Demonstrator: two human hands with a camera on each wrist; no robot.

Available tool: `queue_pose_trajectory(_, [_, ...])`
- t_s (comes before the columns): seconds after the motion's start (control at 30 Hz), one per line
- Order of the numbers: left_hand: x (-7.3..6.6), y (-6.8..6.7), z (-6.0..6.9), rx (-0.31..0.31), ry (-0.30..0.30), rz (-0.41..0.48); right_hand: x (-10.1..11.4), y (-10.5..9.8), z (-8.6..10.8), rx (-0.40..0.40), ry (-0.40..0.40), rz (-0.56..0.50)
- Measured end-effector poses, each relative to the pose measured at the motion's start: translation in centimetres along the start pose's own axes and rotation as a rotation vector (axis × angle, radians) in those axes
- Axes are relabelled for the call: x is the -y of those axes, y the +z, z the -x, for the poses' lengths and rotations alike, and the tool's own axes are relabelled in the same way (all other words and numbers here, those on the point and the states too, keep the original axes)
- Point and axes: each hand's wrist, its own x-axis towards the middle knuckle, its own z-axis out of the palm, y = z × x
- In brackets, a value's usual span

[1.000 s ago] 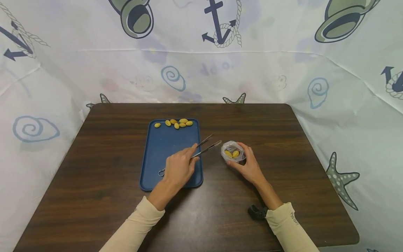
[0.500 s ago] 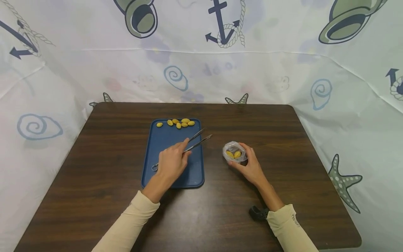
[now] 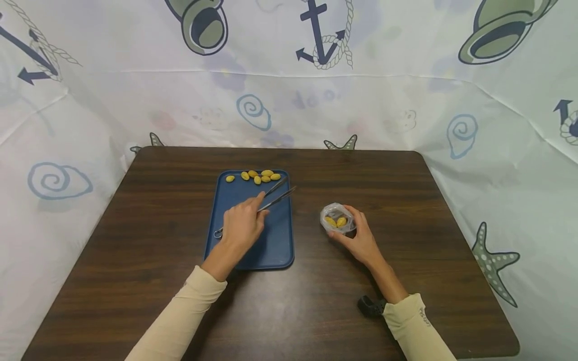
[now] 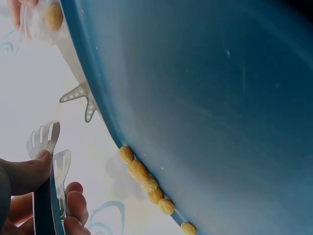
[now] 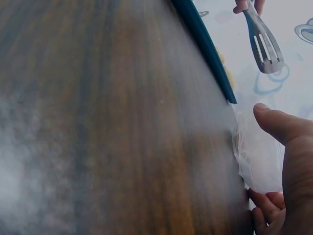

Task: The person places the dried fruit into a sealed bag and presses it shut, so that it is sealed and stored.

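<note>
My left hand [image 3: 244,220] holds metal tongs [image 3: 280,197] above the blue tray [image 3: 271,253]. In the left wrist view, the slotted heads of the tongs [image 4: 45,137] stand apart with nothing between them. Several yellow oval pieces [image 3: 267,173], like small fruits or nuts, lie along the tray's far edge, and a single oval piece [image 3: 230,179] sits farther left. My right hand [image 3: 361,239] grips a clear plastic bag [image 3: 331,207] with an opened-out mouth, to the right of the tray. Two yellow oval pieces [image 3: 341,221] show inside it. In the right wrist view the bag [image 5: 259,159] is partly covered by the thumb.
Both the tray and the bag are on a dark wooden table [image 3: 406,200] with rounded corners. A white cloth [image 3: 384,100] printed with anchors, shells and starfish hangs behind and beside it. A black device [image 3: 371,306] is strapped at the right wrist.
My left hand has drawn the tongs left and slightly away, from beside the bag to over the tray. The right hand keeps its hold on the bag in about the same place.
</note>
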Motion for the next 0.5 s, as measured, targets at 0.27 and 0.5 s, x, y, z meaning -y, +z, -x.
queue_pose_trajectory(0.27, [0.9, -0.1, -0.5, 0.026, -0.019, -0.034, 0.0, 0.0, 0.0, -0.004, -0.006, 0.006])
queue_pose_trajectory(0.5, [1.6, -0.3, -1.1, 0.031, -0.028, -0.055, 0.0, 0.0, 0.0, -0.003, -0.01, 0.006])
